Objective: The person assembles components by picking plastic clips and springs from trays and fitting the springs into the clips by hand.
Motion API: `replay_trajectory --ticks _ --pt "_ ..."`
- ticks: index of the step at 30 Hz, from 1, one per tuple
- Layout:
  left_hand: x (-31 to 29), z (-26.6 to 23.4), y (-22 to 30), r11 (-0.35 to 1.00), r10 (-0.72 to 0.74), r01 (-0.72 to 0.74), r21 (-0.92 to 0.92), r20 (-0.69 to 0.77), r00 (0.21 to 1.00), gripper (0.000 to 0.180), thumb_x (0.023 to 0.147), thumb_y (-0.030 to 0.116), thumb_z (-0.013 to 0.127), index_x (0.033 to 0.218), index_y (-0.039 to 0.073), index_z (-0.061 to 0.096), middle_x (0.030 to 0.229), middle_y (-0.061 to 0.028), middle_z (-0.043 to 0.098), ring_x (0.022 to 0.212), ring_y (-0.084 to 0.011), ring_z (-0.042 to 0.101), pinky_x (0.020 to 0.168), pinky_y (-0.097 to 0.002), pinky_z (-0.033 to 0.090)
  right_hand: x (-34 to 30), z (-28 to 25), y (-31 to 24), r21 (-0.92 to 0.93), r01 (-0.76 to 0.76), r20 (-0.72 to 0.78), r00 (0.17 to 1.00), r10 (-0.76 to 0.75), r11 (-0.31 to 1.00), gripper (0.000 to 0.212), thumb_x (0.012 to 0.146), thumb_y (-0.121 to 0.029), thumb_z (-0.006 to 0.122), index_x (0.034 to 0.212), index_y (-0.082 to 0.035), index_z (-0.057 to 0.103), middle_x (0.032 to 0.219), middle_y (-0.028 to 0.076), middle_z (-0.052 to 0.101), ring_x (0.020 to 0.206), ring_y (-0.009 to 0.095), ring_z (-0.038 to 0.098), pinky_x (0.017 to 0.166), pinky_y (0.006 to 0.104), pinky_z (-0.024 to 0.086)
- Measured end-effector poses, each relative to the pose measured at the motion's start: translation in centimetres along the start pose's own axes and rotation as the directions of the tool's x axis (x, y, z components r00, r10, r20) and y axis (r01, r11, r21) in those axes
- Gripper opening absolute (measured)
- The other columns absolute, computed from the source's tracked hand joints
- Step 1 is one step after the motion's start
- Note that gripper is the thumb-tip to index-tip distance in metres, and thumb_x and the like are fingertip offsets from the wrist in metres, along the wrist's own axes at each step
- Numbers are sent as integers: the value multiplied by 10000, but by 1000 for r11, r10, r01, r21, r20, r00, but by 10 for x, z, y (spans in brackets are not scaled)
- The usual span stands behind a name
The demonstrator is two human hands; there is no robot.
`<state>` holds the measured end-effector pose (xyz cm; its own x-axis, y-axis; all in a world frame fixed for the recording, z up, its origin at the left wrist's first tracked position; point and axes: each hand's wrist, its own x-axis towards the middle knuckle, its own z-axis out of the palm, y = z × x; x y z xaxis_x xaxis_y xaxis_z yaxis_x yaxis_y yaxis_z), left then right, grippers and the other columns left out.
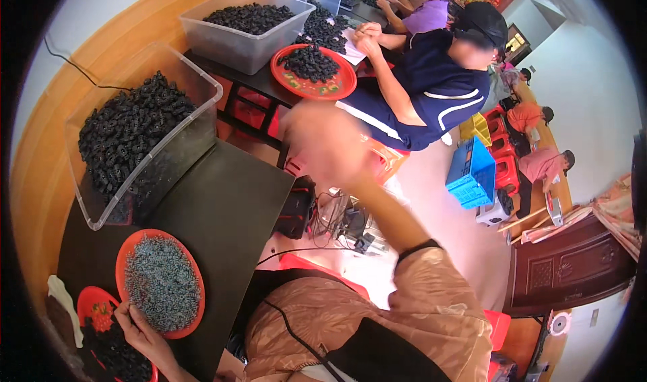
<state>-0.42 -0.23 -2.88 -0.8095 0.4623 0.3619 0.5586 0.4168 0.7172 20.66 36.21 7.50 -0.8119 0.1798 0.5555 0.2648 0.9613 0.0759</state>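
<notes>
My left hand [143, 336] is at the lower left, its fingers stretched out at the rim of a red plate [122, 267] heaped with small silvery metal pieces [165, 284]. I see nothing held in those fingers. Below that plate, partly behind my hand, a second red plate [91, 301] carries black plastic parts [114, 348]. My right hand [327, 142] is raised away from the dark table [232, 200], at the middle of the view. Motion smears its fingers, so whether it holds anything is hidden.
A clear bin [172, 139] of black parts stands on my table. Beyond are another bin [269, 55], a red plate [347, 82] of black parts and a seated co-worker [431, 99] with hands together. Cables and a blue crate [472, 173] lie to the right; others sit farther off.
</notes>
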Motion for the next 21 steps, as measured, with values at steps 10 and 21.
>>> replay_trajectory --ticks 10,21 --pt "7 10 4 995 -30 31 -97 11 999 137 984 125 421 970 5 485 803 -13 429 724 -88 398 670 -218 358 -124 -42 194 -437 -696 -689 667 286 570 627 767 -198 647 1355 -183 427 1458 193 273 1356 362 243 1082 521 151" --pt "8 9 19 1000 -9 10 -13 17 1000 94 865 14 564 958 14 579 864 -152 616 774 -258 624 676 -323 492 -1 54 -86 258 276 -338 924 -181 926 287 750 -26 661 1035 -17 630 1023 159 647 921 247 625 788 343 438"
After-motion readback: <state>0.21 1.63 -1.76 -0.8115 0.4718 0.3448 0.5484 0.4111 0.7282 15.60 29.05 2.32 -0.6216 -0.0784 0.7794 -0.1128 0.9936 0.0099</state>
